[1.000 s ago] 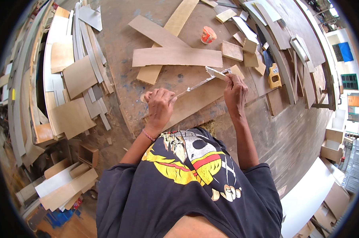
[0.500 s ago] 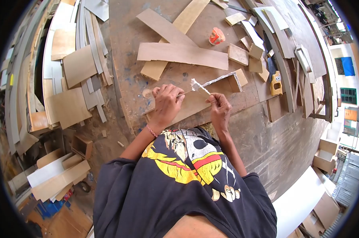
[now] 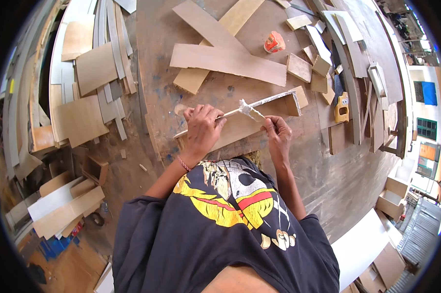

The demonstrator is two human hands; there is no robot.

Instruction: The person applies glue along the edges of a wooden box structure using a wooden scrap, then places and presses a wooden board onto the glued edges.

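A shallow wooden box (image 3: 283, 105) lies along the table's near side, with white paste on its far rim and right end. My left hand (image 3: 203, 128) is closed over the far rim toward the box's left part, its fingers curled around the edge. Between thumb and fingers, my right hand (image 3: 278, 133) pinches a small flat strip (image 3: 256, 115) smeared with white paste. The strip's far end, carrying a thick white lump, is at the rim just right of my left hand. Whether it presses on the rim is hard to tell.
Beyond the box lie crossed boards (image 3: 230, 63) and an orange-red cup (image 3: 274, 42). Wood offcuts (image 3: 299, 67) and a yellow-handled tool (image 3: 342, 107) are at the right. Stacked panels (image 3: 96, 68) stand to the left.
The view has shifted slightly. My right hand has turned the strip, so more of its flat face shows, and its pasted end sits closer along the rim. My left hand keeps its hold.
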